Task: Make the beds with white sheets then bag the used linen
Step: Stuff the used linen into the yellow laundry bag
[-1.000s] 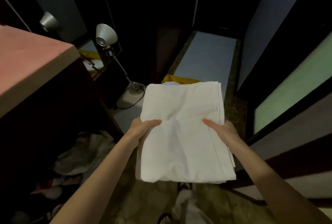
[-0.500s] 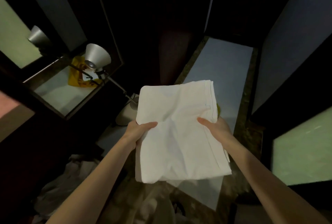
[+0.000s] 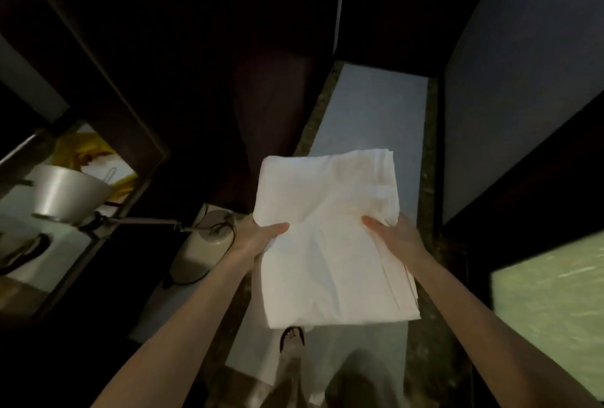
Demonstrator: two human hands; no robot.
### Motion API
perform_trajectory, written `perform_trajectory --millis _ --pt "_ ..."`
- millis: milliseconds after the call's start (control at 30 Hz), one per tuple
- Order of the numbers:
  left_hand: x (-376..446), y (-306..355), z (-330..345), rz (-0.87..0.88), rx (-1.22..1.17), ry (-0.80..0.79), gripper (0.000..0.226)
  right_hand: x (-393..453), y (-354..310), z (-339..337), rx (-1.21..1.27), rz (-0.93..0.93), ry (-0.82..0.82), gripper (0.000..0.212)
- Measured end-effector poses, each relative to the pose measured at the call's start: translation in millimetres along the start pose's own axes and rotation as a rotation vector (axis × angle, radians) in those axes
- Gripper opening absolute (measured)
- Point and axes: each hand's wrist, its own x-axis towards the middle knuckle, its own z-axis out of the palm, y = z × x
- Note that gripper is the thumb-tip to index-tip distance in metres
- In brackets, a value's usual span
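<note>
Left grip (image 3: 258,237), right grip (image 3: 397,236) clutch folded white sheet (image 3: 330,244): soft, creased, rectangular cloth.

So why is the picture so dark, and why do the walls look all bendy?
Head view: the room is dim, so only the folded white sheet, held by the left hand and right hand, shows brightly; the wide-angle lens bends the walls; the lamp shade at the left edge looks soft and slightly blurred.
</note>
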Motion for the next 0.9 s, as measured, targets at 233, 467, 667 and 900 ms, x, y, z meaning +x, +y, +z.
perform_trajectory --millis 233,467,667,900 --pt "91.7 29.5 42.9 -0.033 0.017 0.034 0.039 105.6 -17.9 -4.5 -0.050 0.015 -0.011 0.042" --pt "190.4 6.4 67.3 -0.081 -0.032 0.141 0.041 223.2 -6.9 27.6 -0.118 -0.027 -0.035 0.034" --pt "303.2 -58.1 76.5 -0.095 -0.037 0.203 0.048 330.6 52.2 84.4 -0.093 0.018 -0.075 0.035" --pt "451.6 -199.1 76.5 -0.048 -0.013 0.278 0.055 454.0 181.2 190.4 -0.065 0.027 -0.138 0.040"
